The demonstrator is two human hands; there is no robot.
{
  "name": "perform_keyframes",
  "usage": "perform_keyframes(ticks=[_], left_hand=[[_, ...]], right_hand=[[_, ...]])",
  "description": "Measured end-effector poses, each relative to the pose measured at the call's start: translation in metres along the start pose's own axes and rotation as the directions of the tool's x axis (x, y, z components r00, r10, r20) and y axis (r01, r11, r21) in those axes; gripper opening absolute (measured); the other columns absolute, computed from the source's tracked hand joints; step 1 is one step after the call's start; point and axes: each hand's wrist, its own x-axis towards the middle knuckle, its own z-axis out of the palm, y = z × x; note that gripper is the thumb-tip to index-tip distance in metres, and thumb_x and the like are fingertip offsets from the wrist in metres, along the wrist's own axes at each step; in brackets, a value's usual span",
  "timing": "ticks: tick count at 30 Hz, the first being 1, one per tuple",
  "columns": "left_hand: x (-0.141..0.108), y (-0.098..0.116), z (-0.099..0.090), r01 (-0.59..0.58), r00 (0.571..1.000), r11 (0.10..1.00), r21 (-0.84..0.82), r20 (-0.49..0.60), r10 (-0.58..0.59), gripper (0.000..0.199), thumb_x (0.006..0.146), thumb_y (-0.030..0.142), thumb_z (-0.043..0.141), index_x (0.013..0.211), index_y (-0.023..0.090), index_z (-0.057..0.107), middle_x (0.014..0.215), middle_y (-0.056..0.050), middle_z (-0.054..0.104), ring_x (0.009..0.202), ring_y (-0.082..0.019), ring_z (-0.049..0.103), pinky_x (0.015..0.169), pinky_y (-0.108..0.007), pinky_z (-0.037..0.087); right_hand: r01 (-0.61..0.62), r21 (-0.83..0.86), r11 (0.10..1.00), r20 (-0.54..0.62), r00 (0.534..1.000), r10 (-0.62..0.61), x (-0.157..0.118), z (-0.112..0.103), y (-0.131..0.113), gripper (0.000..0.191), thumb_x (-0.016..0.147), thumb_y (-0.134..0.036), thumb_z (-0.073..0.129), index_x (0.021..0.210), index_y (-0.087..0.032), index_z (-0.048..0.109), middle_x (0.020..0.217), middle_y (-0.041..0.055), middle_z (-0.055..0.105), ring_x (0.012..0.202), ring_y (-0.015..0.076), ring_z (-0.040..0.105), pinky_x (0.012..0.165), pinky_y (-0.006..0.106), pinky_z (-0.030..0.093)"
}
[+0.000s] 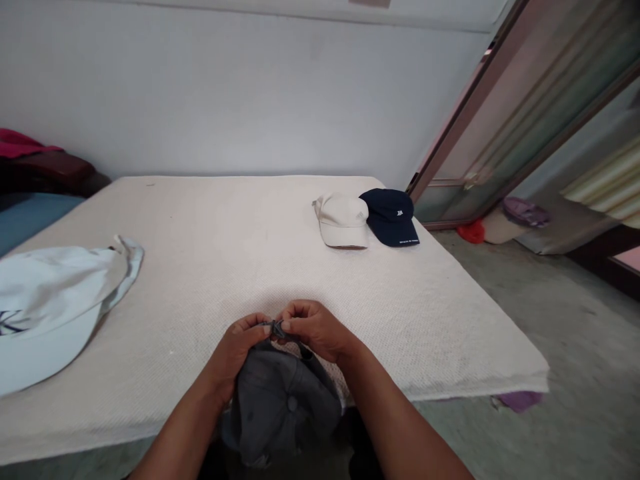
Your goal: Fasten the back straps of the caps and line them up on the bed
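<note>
A dark grey cap (280,400) hangs at the front edge of the bed, its back strap raised between both hands. My left hand (245,343) pinches the strap from the left, thumb and fingers pressed together. From the right, my right hand (315,327) grips the same strap close to its buckle, fingertips almost touching those of the left. The strap's fine detail is too small to make out.
On the light bed cover (225,267) lie a white cap (50,293) at left, and a cream cap (343,220) touching a navy cap (390,217) at back right. A wall stands behind. Purple cloth (520,400) lies on the floor at right.
</note>
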Motion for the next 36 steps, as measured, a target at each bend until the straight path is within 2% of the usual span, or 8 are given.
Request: perform_keyframes(ticks=[7,18,29,36], left_hand=[[0.001,-0.003,0.000,0.005,1.000,0.999,0.036,0.000,-0.005,0.012,0.066,0.022,0.072,0.072,0.016,0.063,0.063,-0.002,0.068,0.053,-0.012,0.060,0.052,-0.021,0.042],[0.001,-0.007,0.001,0.004,1.000,0.993,0.117,-0.009,-0.003,0.014,0.068,0.024,0.073,0.073,0.016,0.063,0.062,-0.001,0.068,0.051,-0.012,0.058,0.050,-0.021,0.040],[0.001,-0.008,0.002,0.003,1.000,0.989,0.148,-0.023,0.000,0.015,0.066,0.025,0.073,0.075,0.017,0.064,0.061,-0.001,0.068,0.051,-0.013,0.058,0.050,-0.022,0.040],[0.001,-0.013,0.004,0.031,0.999,0.981,0.190,-0.016,-0.028,0.013,0.066,0.022,0.072,0.074,0.017,0.063,0.060,0.000,0.066,0.050,-0.012,0.057,0.049,-0.021,0.039]], right_hand=[[-0.020,-0.049,0.999,-0.020,1.000,0.019,0.000,0.000,-0.001,0.007,0.060,-0.013,0.065,0.062,-0.014,0.058,0.057,-0.0016,0.059,0.058,0.0112,0.057,0.060,0.025,0.043],[-0.010,-0.304,0.953,-0.069,0.998,-0.012,0.000,-0.005,0.002,0.004,0.063,-0.013,0.060,0.063,-0.015,0.056,0.057,-0.0015,0.055,0.058,0.0120,0.057,0.056,0.024,0.042],[-0.029,-0.219,0.975,-0.042,0.999,0.020,0.000,-0.005,0.001,0.006,0.062,-0.015,0.061,0.064,-0.015,0.056,0.060,-0.0027,0.053,0.055,0.0103,0.053,0.055,0.024,0.044],[-0.026,-0.365,0.931,0.007,1.000,0.031,-0.003,-0.010,-0.002,0.005,0.061,-0.011,0.058,0.059,-0.014,0.055,0.055,-0.0033,0.050,0.052,0.0077,0.043,0.050,0.021,0.033]])
